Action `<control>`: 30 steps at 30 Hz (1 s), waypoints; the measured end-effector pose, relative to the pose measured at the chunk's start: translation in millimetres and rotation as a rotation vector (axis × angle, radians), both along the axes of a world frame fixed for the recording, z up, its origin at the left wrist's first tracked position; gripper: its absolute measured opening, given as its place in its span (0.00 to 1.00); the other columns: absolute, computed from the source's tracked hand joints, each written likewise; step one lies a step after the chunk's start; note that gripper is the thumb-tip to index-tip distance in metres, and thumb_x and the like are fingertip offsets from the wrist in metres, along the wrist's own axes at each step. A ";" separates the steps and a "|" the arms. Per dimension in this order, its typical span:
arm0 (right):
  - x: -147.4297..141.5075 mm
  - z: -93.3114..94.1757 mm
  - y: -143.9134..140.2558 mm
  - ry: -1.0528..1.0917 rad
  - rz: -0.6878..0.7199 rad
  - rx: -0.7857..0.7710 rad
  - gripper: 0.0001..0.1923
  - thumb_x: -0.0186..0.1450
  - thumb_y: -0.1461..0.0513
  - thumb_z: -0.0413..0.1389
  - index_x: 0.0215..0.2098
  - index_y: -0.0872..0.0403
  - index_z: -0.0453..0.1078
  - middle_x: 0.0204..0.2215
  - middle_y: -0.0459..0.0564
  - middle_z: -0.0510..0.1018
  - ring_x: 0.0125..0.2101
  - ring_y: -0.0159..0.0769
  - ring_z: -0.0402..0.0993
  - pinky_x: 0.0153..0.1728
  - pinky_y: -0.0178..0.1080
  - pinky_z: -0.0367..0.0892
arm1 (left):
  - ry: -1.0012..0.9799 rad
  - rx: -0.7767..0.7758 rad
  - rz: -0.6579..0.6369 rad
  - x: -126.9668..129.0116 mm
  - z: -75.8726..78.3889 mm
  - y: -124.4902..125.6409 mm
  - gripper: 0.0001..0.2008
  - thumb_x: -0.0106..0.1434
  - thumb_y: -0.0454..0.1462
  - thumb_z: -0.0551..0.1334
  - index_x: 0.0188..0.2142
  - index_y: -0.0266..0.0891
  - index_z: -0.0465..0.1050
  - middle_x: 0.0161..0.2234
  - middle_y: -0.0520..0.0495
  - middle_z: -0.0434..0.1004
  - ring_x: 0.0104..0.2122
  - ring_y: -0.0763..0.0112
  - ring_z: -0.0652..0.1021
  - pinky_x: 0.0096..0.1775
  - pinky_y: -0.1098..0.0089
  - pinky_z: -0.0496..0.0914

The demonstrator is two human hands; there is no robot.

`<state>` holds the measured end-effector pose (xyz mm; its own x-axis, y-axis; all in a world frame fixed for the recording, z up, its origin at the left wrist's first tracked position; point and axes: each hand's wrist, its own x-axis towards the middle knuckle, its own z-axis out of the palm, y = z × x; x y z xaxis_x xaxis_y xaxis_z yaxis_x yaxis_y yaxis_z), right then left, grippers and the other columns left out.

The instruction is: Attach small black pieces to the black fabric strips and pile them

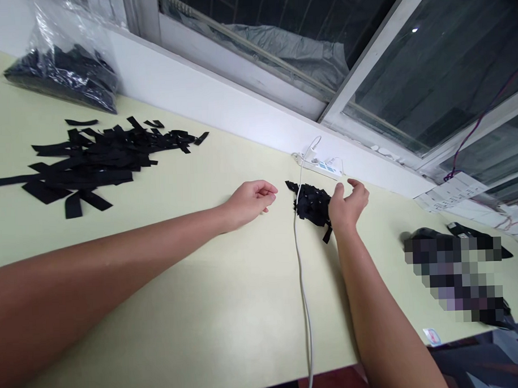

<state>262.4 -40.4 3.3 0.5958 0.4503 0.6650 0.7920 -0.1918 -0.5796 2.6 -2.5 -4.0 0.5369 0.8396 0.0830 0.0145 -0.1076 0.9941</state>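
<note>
My left hand (250, 205) hovers over the table, left of a small pile of black fabric strips (311, 204). Its fingers are loosely curled with the thumb close to them, and nothing shows in them. At the right edge of that small pile is my right hand (348, 207), thumb and fingers apart, with nothing visible between them. It covers part of the pile; whether it touches the strips I cannot tell. A larger, spread-out heap of black strips (100, 154) lies on the left of the table.
A clear plastic bag (74, 70) of black pieces stands at the back left. One white cable (302, 283) runs over the small pile towards a power strip (324, 165) by the wall. Dark, partly blurred items (430, 236) and a small label (432, 336) lie right on the pale table (229, 319).
</note>
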 end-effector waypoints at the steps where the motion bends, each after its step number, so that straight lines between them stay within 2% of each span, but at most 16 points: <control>1: -10.3 -0.5 0.5 -0.057 0.063 0.023 0.18 0.67 0.55 0.50 0.51 0.55 0.67 0.53 0.63 0.70 0.57 0.54 0.64 0.60 0.56 0.57 | 0.013 0.094 0.003 -0.3 1.4 2.2 0.10 0.65 0.39 0.62 0.44 0.37 0.75 0.43 0.42 0.77 0.40 0.66 0.76 0.45 0.64 0.72; 3: -29.4 -2.8 1.3 -0.166 0.205 0.041 0.17 0.67 0.55 0.50 0.51 0.54 0.67 0.52 0.61 0.71 0.57 0.52 0.64 0.60 0.55 0.58 | 0.076 0.346 0.031 -7.8 8.7 14.0 0.11 0.64 0.39 0.62 0.44 0.38 0.75 0.48 0.42 0.76 0.46 0.63 0.75 0.51 0.61 0.69; 5: -43.5 -6.1 1.9 -0.240 0.320 0.025 0.16 0.68 0.55 0.50 0.51 0.53 0.67 0.52 0.60 0.71 0.56 0.50 0.64 0.59 0.54 0.59 | 0.210 0.601 0.089 -27.7 19.7 36.3 0.13 0.63 0.39 0.62 0.47 0.41 0.76 0.53 0.43 0.73 0.54 0.59 0.71 0.59 0.57 0.62; 7: -50.9 -9.5 2.6 -0.261 0.386 -0.015 0.16 0.68 0.55 0.50 0.51 0.52 0.67 0.52 0.59 0.72 0.56 0.49 0.65 0.58 0.54 0.60 | 0.346 0.721 0.225 -59.1 29.4 64.7 0.14 0.61 0.41 0.64 0.46 0.41 0.76 0.58 0.43 0.69 0.63 0.52 0.63 0.65 0.55 0.53; 10: -51.4 -12.9 4.1 -0.228 0.411 -0.050 0.15 0.68 0.55 0.50 0.50 0.52 0.68 0.51 0.58 0.73 0.55 0.48 0.65 0.57 0.53 0.62 | 0.621 0.734 0.474 -111.0 33.4 101.6 0.22 0.62 0.44 0.63 0.53 0.38 0.72 0.66 0.41 0.59 0.68 0.45 0.50 0.67 0.49 0.43; 11: -50.3 -13.4 4.7 -0.215 0.407 -0.052 0.15 0.68 0.55 0.50 0.50 0.52 0.68 0.51 0.57 0.73 0.55 0.48 0.66 0.57 0.53 0.62 | 0.734 0.709 0.554 -124.9 32.2 109.3 0.24 0.63 0.44 0.61 0.55 0.34 0.70 0.67 0.38 0.56 0.67 0.42 0.50 0.65 0.45 0.43; 12: -49.2 -13.6 5.1 -0.207 0.403 -0.052 0.15 0.68 0.56 0.50 0.49 0.52 0.68 0.50 0.57 0.74 0.54 0.48 0.66 0.57 0.53 0.62 | 0.864 0.677 0.552 -135.7 30.5 114.4 0.25 0.64 0.44 0.59 0.56 0.30 0.69 0.67 0.34 0.55 0.65 0.40 0.53 0.63 0.41 0.46; 13: -48.3 -13.6 5.4 -0.202 0.401 -0.055 0.14 0.68 0.56 0.50 0.49 0.53 0.68 0.50 0.57 0.74 0.53 0.48 0.67 0.56 0.53 0.62 | 0.983 0.640 0.555 -143.2 28.8 117.4 0.23 0.64 0.44 0.58 0.53 0.29 0.71 0.64 0.31 0.60 0.62 0.41 0.57 0.61 0.40 0.49; 15: -47.7 -13.3 5.6 -0.200 0.404 -0.068 0.14 0.68 0.56 0.50 0.48 0.53 0.69 0.49 0.57 0.75 0.53 0.48 0.68 0.56 0.53 0.62 | 1.142 0.601 0.532 -149.8 26.3 119.3 0.19 0.66 0.46 0.55 0.45 0.33 0.74 0.54 0.34 0.72 0.53 0.49 0.66 0.57 0.43 0.54; 18: -48.8 -12.8 5.5 -0.204 0.415 -0.082 0.13 0.68 0.56 0.50 0.46 0.53 0.70 0.47 0.57 0.76 0.51 0.48 0.69 0.55 0.53 0.63 | 1.170 0.639 0.544 -149.3 24.3 121.0 0.18 0.66 0.49 0.53 0.35 0.39 0.73 0.40 0.43 0.76 0.45 0.57 0.68 0.55 0.48 0.56; 21: -49.6 -12.6 5.4 -0.210 0.415 -0.080 0.13 0.68 0.57 0.50 0.46 0.53 0.70 0.46 0.57 0.77 0.50 0.48 0.70 0.54 0.53 0.63 | 1.082 0.639 0.563 -150.1 20.9 126.1 0.17 0.63 0.51 0.56 0.35 0.41 0.73 0.37 0.45 0.76 0.44 0.56 0.67 0.55 0.48 0.54; 24: -49.3 -12.7 5.4 -0.221 0.422 -0.080 0.13 0.68 0.57 0.50 0.45 0.54 0.71 0.45 0.57 0.77 0.49 0.48 0.71 0.53 0.53 0.64 | 0.970 0.623 0.573 -154.0 16.3 129.8 0.18 0.62 0.53 0.58 0.36 0.41 0.74 0.38 0.46 0.77 0.46 0.55 0.66 0.57 0.48 0.50; 28: -49.0 -12.9 5.7 -0.238 0.442 -0.088 0.12 0.68 0.58 0.51 0.45 0.53 0.71 0.45 0.57 0.78 0.48 0.48 0.71 0.52 0.52 0.64 | 0.995 0.699 0.531 -155.7 14.4 127.0 0.18 0.66 0.50 0.54 0.39 0.40 0.75 0.44 0.44 0.75 0.47 0.54 0.66 0.58 0.45 0.50; 30: -49.1 -13.1 6.0 -0.245 0.445 -0.084 0.12 0.67 0.58 0.51 0.44 0.53 0.71 0.44 0.57 0.78 0.47 0.48 0.72 0.51 0.52 0.65 | 0.969 0.740 0.542 -153.8 16.5 122.7 0.19 0.69 0.48 0.50 0.42 0.41 0.75 0.48 0.44 0.73 0.48 0.55 0.66 0.58 0.47 0.52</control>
